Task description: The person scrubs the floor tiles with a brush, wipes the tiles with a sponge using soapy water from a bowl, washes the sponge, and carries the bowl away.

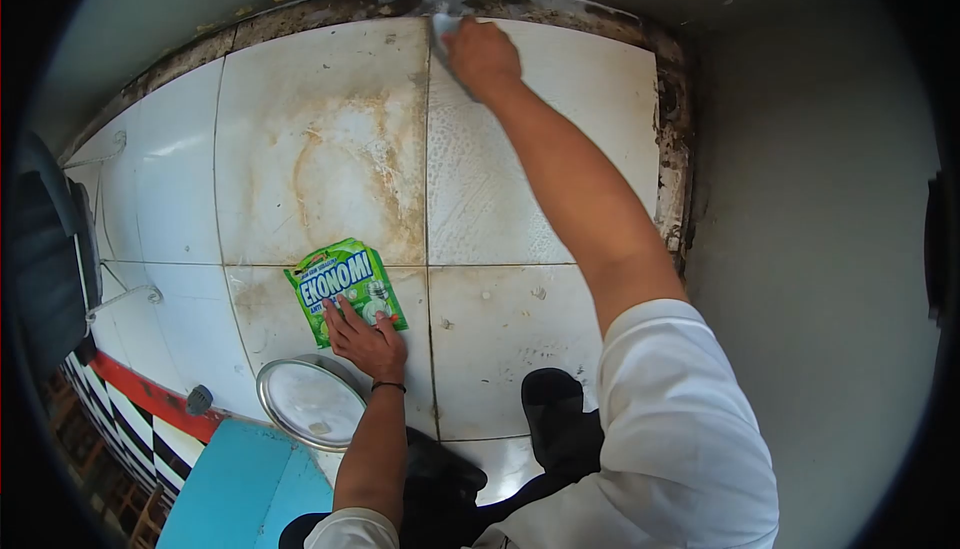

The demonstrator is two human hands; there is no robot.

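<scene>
My left hand (369, 343) lies with fingers stretched over the lower part of a green Ekonomi packet (347, 261), pressing it to the tiled floor. Far forward, my right hand (484, 57) is closed around a pale grey tool (442, 29), blurred and mostly covered by the fingers, so its exact kind does not show. The tool is at the tile's far edge, by the seam between two tiles. Wet, streaky marks cover the white tile (490, 179) under my right forearm. Brown stains spread over the neighbouring tile (330, 149).
A round metal tray (312, 404) lies beside my left wrist, next to a light blue surface (235, 479). Grey walls (800, 199) bound the floor ahead and to the right, with a worn, dirty border (672, 129). Dark furniture (50, 259) stands at the left. My boots (552, 399) are below.
</scene>
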